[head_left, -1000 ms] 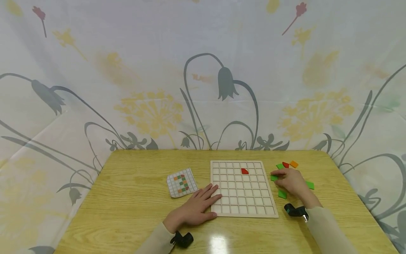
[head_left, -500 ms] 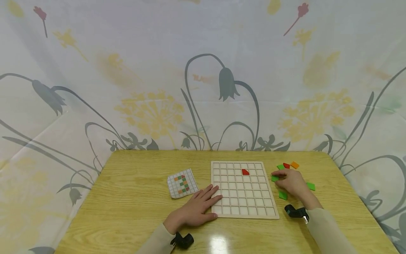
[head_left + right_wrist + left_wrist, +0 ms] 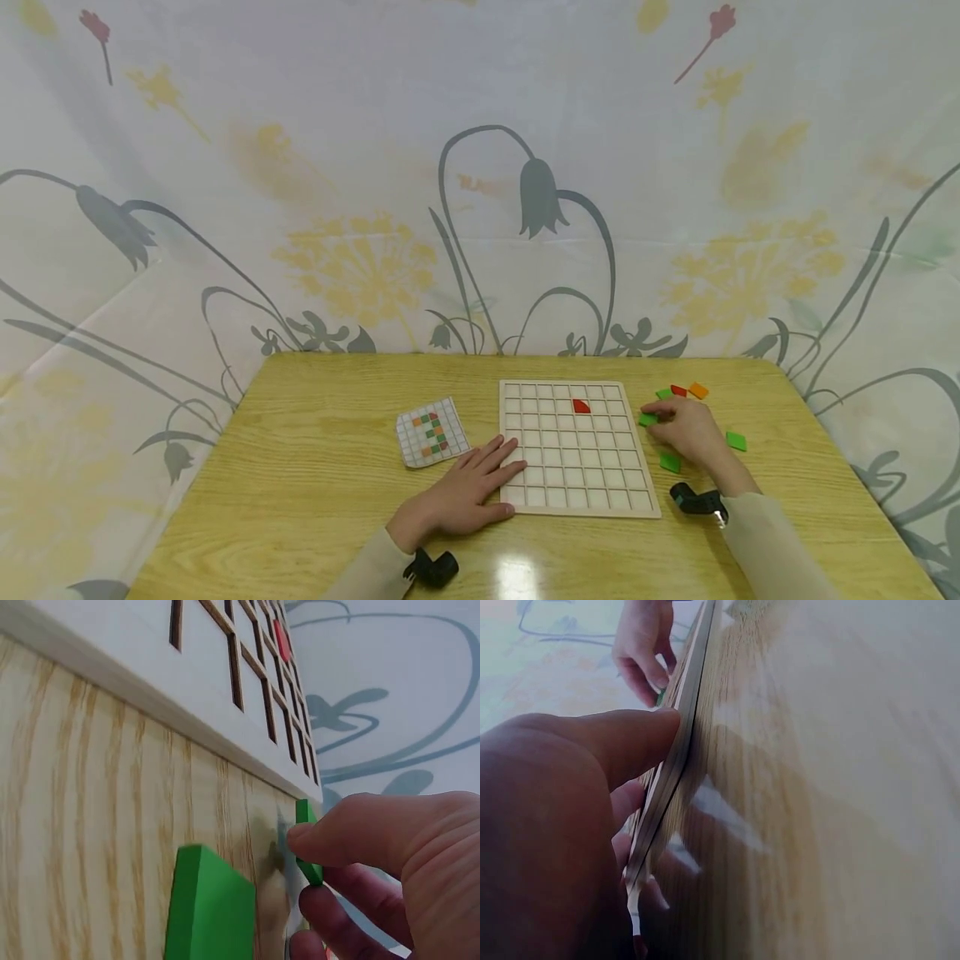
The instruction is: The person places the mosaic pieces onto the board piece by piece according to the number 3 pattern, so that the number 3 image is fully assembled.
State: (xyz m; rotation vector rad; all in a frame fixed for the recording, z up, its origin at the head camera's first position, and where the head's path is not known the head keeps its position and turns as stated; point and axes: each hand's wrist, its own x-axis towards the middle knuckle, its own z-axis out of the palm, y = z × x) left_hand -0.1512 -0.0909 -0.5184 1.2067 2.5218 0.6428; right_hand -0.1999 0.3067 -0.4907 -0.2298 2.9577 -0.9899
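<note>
My right hand (image 3: pixel 690 432) pinches a green square tile (image 3: pixel 306 855) between thumb and fingers, just off the right edge of the pale wooden grid board (image 3: pixel 577 510). In the right wrist view the tile is tipped on edge close over the table. My left hand (image 3: pixel 467 492) lies flat with spread fingers on the board's left edge; its thumb (image 3: pixel 630 739) rests along the near side in the left wrist view. A red tile (image 3: pixel 581 407) with one rounded corner sits in a cell of the board's second row.
Around my right hand lie loose tiles: a green one (image 3: pixel 671 462) nearer me, another green one (image 3: pixel 737 441) to the right, a red one (image 3: pixel 678 390) and an orange one (image 3: pixel 698 390) behind. A pattern card (image 3: pixel 408 446) with coloured squares lies left of the board.
My right hand has shifted very slightly left with the green tile between its fingers. The left hand and the board have stayed in place.
</note>
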